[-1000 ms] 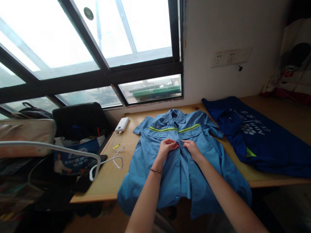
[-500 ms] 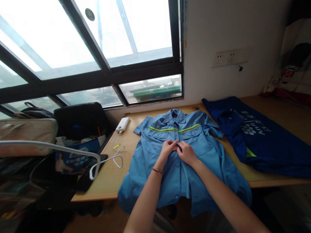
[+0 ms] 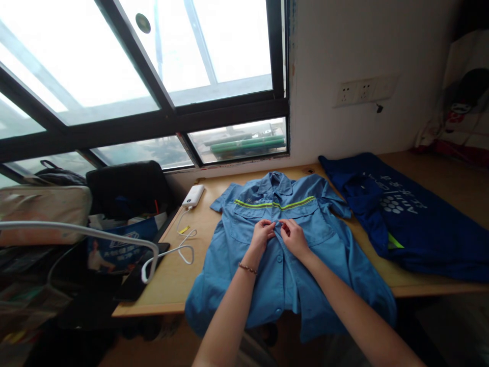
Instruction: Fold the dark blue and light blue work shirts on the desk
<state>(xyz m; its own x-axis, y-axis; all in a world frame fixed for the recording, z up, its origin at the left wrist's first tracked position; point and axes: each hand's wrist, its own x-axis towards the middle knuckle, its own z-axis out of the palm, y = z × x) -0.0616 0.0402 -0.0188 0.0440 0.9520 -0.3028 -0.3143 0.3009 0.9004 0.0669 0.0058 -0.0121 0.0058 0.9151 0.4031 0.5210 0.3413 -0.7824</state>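
A light blue short-sleeved work shirt (image 3: 282, 265) with a yellow-green reflective stripe across the chest lies face up on a pale wooden desk (image 3: 171, 280). Its collar points toward the window and its hem hangs over the near edge. The person's left hand (image 3: 263, 233) and right hand (image 3: 293, 235) meet at the middle of the shirt front, just below the stripe. Each has its fingertips closed in a pinch on the cloth of the button strip, and the two hands almost touch. Whether a button sits between the fingers cannot be told. A thin beaded bracelet (image 3: 246, 267) circles the left wrist.

To the right of the shirt, just beside its sleeve, a dark blue garment with white lettering (image 3: 405, 214) lies spread on the same desk. To the left, near the shirt's other sleeve, a white rectangular power bank (image 3: 193, 195) rests by the wall, with a white looped cable (image 3: 184, 248) trailing from it toward the desk's left edge. Beyond that edge stands a black bag (image 3: 128, 188). A white double wall socket (image 3: 364, 90) is fixed above the desk.
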